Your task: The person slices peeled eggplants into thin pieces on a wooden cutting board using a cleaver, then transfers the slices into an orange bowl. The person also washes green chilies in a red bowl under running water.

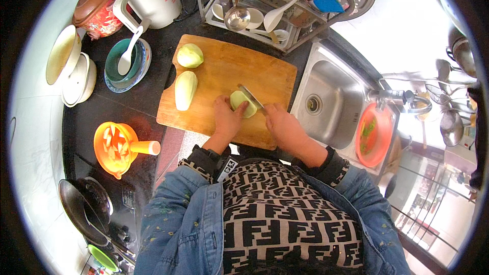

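Here, holding pale green vegetable piece (241, 100) with curled left hand (227, 115) over wooden board (254, 66); gripping knife (251, 96) with closed right hand (281, 123), against the piece.

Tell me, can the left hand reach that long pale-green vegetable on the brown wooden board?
Probably yes: only board separates that vegetable from the left hand, which should first release its cut green piece.
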Action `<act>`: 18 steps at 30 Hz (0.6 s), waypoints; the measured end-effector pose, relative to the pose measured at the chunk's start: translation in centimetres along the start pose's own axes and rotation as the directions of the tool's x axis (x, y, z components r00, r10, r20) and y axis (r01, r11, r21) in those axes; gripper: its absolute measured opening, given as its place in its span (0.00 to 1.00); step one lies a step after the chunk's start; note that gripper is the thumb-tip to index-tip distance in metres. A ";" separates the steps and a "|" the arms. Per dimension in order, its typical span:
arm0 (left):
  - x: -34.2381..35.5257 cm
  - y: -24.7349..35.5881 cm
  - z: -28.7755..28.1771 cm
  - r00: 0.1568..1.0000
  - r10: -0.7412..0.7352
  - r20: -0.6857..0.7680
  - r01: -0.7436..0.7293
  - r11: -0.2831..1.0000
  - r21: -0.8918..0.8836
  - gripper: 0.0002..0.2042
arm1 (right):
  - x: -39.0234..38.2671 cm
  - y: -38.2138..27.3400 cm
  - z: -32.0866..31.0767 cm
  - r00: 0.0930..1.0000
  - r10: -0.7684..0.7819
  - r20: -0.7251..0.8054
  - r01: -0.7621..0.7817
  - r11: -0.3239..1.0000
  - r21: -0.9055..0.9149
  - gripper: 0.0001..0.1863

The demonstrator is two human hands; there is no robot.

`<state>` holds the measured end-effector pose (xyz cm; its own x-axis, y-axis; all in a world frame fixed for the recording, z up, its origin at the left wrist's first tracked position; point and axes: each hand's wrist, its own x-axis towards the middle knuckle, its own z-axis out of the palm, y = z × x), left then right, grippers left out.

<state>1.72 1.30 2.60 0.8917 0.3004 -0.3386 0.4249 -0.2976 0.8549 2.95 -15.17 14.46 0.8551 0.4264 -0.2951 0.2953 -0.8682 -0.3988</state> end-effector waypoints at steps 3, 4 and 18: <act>-0.1 0.2 0.1 0.997 0.057 -0.047 -0.056 0.998 0.023 0.25 | 0.3 -0.1 0.0 0.999 0.017 0.039 -0.018 1.000 0.023 0.12; -0.1 0.0 0.2 0.999 0.027 -0.033 -0.027 1.000 -0.001 0.25 | 0.4 -0.2 -0.1 0.998 0.022 0.052 -0.024 0.999 0.033 0.12; -0.1 -0.6 0.6 0.996 -0.091 0.018 0.093 0.975 -0.202 0.22 | 4.1 1.0 4.7 0.990 0.078 0.118 -0.084 0.995 0.046 0.11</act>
<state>1.46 0.91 1.94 0.8518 0.3098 -0.4224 0.4658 -0.0792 0.8813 4.73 -13.09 8.75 0.8191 0.3842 -0.4260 0.2023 -0.8884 -0.4122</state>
